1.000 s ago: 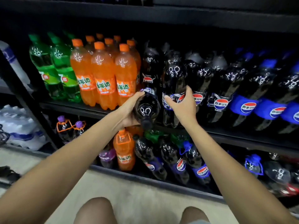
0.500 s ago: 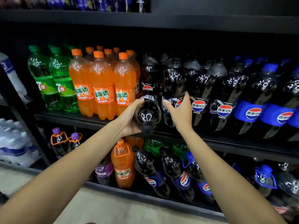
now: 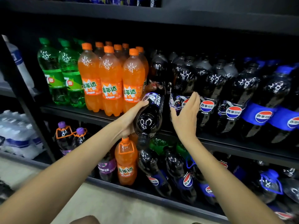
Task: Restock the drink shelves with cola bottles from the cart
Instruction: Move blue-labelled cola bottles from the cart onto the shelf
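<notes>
My left hand (image 3: 131, 118) grips a dark cola bottle (image 3: 150, 117) that lies tilted, its cap toward me and its base pointing into the middle shelf (image 3: 84, 113). The bottle sits in the gap between the orange soda bottles (image 3: 111, 83) and the standing cola bottles (image 3: 208, 94). My right hand (image 3: 186, 115) is open, fingers straight, its fingertips against the label of the nearest standing cola bottle (image 3: 179, 88), just right of the held one.
Green soda bottles (image 3: 59, 73) stand left of the orange ones. The lower shelf (image 3: 113, 185) holds purple, orange and leaning cola bottles (image 3: 155, 172). Blue-label cola bottles (image 3: 265, 102) fill the right. A black upright (image 3: 24, 94) and wrapped water packs (image 3: 14, 135) are at left.
The view has shifted slightly downward. My left hand keeps the tilted bottle at the shelf gap. My right hand has stayed at the standing cola bottles, fingers a little more spread.
</notes>
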### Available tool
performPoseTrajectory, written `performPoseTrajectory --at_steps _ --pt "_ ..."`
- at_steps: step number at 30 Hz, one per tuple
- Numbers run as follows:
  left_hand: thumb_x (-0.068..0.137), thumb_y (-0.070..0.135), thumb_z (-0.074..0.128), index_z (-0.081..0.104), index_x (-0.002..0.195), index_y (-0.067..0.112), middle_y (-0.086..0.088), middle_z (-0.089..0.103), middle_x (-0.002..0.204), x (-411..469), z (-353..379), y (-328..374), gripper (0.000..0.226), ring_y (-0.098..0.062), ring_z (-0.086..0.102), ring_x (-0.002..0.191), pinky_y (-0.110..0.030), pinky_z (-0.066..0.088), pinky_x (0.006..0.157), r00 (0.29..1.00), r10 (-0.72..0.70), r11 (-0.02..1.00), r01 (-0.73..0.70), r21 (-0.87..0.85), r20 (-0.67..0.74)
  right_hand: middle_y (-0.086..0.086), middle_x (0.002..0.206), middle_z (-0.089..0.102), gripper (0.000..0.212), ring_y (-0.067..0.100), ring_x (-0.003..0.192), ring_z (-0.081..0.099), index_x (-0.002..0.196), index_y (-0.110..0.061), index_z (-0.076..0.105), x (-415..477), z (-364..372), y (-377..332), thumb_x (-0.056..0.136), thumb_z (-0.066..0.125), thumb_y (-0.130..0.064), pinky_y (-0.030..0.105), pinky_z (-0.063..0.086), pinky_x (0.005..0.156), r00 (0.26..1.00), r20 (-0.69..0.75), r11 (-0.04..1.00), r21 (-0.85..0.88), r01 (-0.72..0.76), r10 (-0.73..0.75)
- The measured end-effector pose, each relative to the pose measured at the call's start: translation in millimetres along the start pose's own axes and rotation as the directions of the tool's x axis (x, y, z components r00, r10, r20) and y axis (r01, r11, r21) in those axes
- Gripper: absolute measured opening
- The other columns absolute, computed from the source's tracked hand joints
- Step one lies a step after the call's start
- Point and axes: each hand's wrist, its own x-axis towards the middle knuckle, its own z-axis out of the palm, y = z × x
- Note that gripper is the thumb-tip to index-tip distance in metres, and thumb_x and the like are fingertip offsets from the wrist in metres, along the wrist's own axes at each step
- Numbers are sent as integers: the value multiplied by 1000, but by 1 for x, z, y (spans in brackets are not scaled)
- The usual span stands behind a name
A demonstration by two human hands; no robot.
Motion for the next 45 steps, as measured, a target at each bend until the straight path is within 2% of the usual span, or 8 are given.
performPoseTrajectory --at_steps 4,8,15,19,25,29,39,45 --pt "79 55 59 67 107 20 -4 75 97 0 13 5 46 -19 72 86 -34 55 70 1000 4 997 -4 -82 -3 19 155 21 90 31 145 15 149 -2 18 -21 -16 -2 80 74 -13 40 16 120 814 228 836 -5 549 -534" --pt "90 60 46 70 99 22 -4 75 97 -3 16 10 46 -18 71 89 -33 57 73 999 16 999 -18 -41 -31 7 157 25 90 21 147 18 151 -10 24 -6 -30 -12 81 77 -29 37 19 120 684 421 802 277 529 -596" --pt "95 66 5 58 120 21 -3 74 102 -12 4 23 74 -19 60 110 -36 40 97 998 54 925 -61 374 29 -22 127 52 76 -5 119 47 133 -34 41 20 -35 -42 70 82 -43 16 40 100 819 351 853 438 285 -454" --pt "103 34 35 41 134 21 5 63 99 -9 -2 29 34 -16 57 106 -27 41 81 963 255 768 -145 624 -91 -31 116 55 63 -12 111 49 125 -32 46 29 -31 -53 73 79 -45 5 38 89 874 328 864 472 177 -358" --pt "88 22 69 28 145 24 24 41 128 -2 -4 38 71 18 40 112 4 30 85 899 419 637 -393 663 130 -18 115 62 60 -8 107 54 126 -26 54 33 -18 -54 74 78 -45 18 46 93 914 351 889 458 24 -205" --pt "84 31 72 34 145 19 8 47 139 10 -3 39 72 -7 42 126 -22 32 102 880 472 617 -378 690 59 -31 102 54 48 -31 93 45 119 -34 46 37 -19 -55 81 75 -39 -6 35 72 919 359 887 462 -26 -160" --pt "76 50 75 38 138 23 13 51 125 31 10 26 77 -10 47 117 -31 40 95 787 554 690 -251 679 -272 2 115 50 29 3 88 49 119 -8 54 19 -21 -26 92 57 -18 20 42 61 981 -168 982 145 123 -99" --pt "73 62 70 36 134 23 8 54 129 39 34 16 80 -16 53 115 -31 37 78 658 631 620 -107 778 -412 13 142 34 65 22 128 38 142 -2 33 -2 -8 1 90 65 -25 12 31 85 997 -73 1000 5 -20 20"
